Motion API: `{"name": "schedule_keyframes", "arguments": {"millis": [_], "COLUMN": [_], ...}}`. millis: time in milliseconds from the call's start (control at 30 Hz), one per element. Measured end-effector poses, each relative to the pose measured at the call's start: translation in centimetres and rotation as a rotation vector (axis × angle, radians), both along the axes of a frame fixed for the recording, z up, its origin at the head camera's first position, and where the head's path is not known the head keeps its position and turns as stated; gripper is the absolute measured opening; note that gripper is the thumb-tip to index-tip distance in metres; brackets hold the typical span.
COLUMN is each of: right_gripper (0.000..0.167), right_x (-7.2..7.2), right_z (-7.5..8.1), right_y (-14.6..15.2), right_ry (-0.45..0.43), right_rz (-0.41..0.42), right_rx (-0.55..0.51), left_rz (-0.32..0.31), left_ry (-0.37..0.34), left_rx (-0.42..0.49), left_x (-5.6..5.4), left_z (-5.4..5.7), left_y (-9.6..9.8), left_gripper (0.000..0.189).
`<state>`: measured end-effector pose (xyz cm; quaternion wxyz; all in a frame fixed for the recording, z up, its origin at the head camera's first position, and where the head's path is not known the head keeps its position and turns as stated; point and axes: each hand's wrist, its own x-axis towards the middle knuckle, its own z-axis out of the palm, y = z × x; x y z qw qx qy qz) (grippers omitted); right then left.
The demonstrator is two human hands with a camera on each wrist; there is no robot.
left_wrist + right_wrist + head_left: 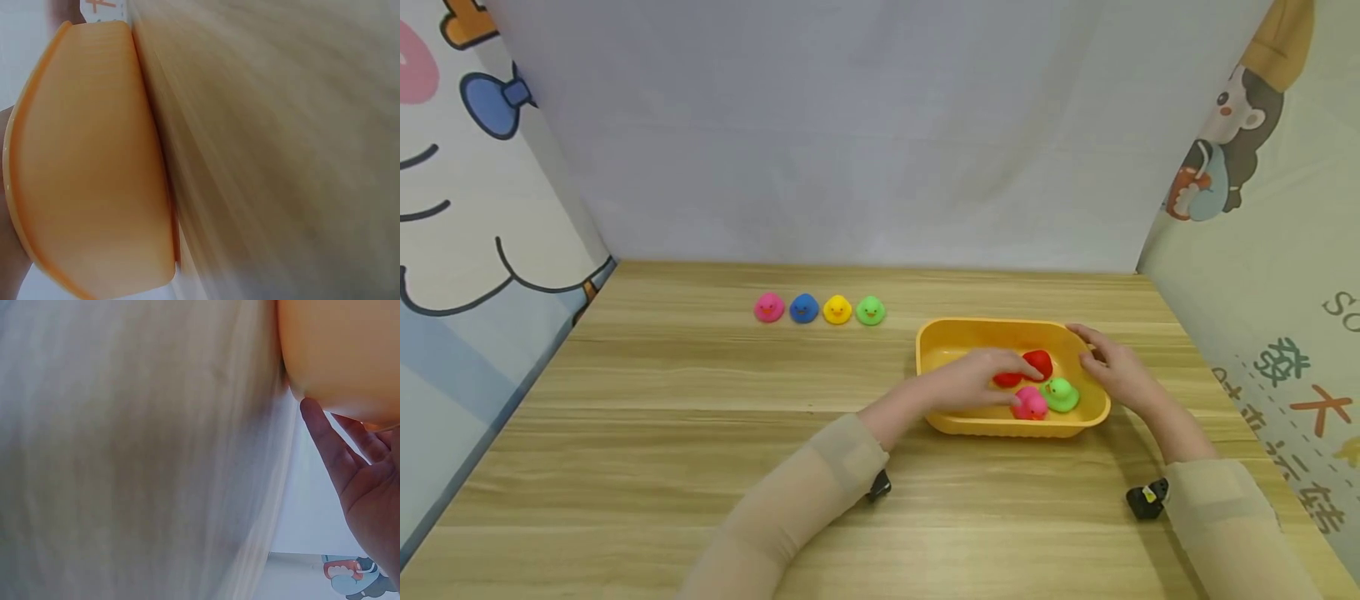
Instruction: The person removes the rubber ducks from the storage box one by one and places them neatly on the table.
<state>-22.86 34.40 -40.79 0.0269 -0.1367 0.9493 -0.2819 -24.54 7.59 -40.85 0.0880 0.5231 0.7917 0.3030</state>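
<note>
A yellow-orange tray (992, 428) frames a lime-green duck (1060, 395), a hot-pink duck (1030, 405) and two vivid red toys (1038, 364), while a row of ducks (803, 309) runs pink, blue, yellow and green across a tan tabletop (662, 433) streaked with brown wood grain. Beige sleeves (1232, 517) meet a black wrist device (1146, 501). Behind, a plain lilac-grey cloth (880, 142) hangs between a white panel (445, 183) with black-outlined, pink-and-blue cartoon shapes and a cream panel (1262, 267) printed with teal, orange and brown characters.

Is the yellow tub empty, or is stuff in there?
Not empty: the head view shows a pink duck, a green duck and red toys inside the yellow tub.
</note>
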Motion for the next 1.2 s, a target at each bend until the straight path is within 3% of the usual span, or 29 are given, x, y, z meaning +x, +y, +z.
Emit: {"name": "schedule_keyframes", "arguments": {"millis": [500, 833, 1000, 1200], "right_gripper": [0.046, 0.046, 0.046, 0.045], "right_x": [0.1, 0.2, 0.1, 0.0], "right_z": [0.4, 0.4, 0.4, 0.3], "right_y": [0.0, 0.0, 0.0, -0.1], "right_ry": [-0.009, -0.023, -0.018, -0.005], "right_rz": [0.009, 0.007, 0.007, 0.007], "right_rx": [0.0, -0.021, -0.023, -0.018], "left_rz": [-0.058, -0.143, -0.131, -0.075], "left_ry": [0.025, 0.074, 0.133, 0.095], "left_rx": [-0.103, -0.118, -0.134, -0.154], "left_x": [0.2, -0.1, -0.1, 0.0], "left_z": [0.1, -0.5, -0.4, -0.2], "left_y": [1.6, 1.9, 1.9, 1.7], "left_gripper": [0.037, 0.034, 0.034, 0.031]}}
